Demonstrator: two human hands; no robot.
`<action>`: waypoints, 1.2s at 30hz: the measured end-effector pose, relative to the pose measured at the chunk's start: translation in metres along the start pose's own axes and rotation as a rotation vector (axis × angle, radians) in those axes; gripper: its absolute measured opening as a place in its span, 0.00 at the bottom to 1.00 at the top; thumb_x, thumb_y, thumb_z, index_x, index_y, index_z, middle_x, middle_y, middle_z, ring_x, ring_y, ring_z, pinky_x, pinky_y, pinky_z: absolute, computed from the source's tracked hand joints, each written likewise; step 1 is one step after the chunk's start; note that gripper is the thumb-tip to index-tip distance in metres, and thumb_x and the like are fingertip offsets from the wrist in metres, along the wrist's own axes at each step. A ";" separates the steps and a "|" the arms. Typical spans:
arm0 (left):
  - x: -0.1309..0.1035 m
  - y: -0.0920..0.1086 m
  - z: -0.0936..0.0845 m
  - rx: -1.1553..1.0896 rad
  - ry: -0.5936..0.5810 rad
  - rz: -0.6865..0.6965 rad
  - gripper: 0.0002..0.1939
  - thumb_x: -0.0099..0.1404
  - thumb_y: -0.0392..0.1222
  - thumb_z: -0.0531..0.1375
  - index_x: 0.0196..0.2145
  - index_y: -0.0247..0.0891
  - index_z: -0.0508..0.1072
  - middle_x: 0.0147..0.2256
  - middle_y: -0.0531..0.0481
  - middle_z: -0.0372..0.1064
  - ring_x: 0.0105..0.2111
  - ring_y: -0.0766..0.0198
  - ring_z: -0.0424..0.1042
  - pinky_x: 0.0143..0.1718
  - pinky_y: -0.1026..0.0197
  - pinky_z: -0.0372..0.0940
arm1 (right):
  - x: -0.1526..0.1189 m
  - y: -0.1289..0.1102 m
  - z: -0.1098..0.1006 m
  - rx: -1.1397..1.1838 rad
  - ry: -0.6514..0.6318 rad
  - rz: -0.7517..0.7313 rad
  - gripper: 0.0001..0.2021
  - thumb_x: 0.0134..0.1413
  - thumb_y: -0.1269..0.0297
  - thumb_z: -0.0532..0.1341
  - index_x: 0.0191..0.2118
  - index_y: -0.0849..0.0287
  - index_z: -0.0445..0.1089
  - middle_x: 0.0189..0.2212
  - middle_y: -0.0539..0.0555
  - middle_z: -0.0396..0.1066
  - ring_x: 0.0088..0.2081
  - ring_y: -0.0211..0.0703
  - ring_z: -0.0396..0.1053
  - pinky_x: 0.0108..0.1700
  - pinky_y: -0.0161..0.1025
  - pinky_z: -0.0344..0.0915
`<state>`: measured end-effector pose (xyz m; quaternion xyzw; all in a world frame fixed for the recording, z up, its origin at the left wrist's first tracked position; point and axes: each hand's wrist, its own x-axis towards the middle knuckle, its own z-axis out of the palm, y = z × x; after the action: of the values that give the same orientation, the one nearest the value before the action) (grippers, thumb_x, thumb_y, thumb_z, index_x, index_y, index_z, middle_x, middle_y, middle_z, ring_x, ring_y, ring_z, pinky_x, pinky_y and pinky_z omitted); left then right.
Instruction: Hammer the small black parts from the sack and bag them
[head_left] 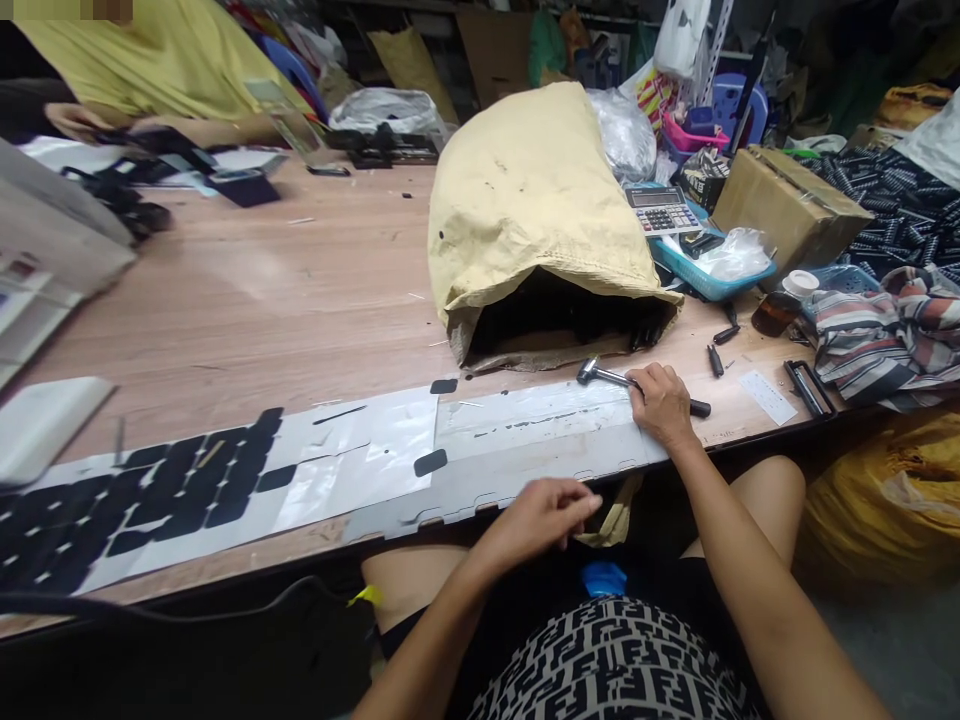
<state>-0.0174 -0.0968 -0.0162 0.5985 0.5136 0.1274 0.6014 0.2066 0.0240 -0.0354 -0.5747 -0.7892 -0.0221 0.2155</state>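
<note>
Right hand (660, 402) closed around the small hammer (637, 383) on the tabletop (300, 290), right of centre, just near of the yellow sack (536, 200); left hand (544, 515) loosely curled, holding nothing visible, at the near edge beside the grey strip (525, 455).

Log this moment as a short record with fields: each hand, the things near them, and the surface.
right hand: rests on a small hammer, fingers over its handle
left hand: at the near table edge, fingers curled, hold unclear
strip: grey sheet lies along the table edge, under both hands
sack: yellow sack lies open-mouthed behind the hammer
pads: black pads on the sheet at left
surface: wooden table
</note>
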 end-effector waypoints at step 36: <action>0.083 -0.010 -0.060 0.386 0.566 0.477 0.13 0.62 0.46 0.65 0.44 0.43 0.78 0.38 0.49 0.71 0.40 0.57 0.71 0.43 0.56 0.65 | -0.001 0.003 0.001 -0.010 -0.001 0.010 0.11 0.61 0.66 0.58 0.47 0.54 0.74 0.40 0.56 0.71 0.43 0.49 0.62 0.43 0.42 0.57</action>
<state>-0.0316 -0.0001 -0.0492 0.7439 0.5199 0.3241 0.2669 0.2091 0.0244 -0.0374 -0.5795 -0.7864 -0.0246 0.2122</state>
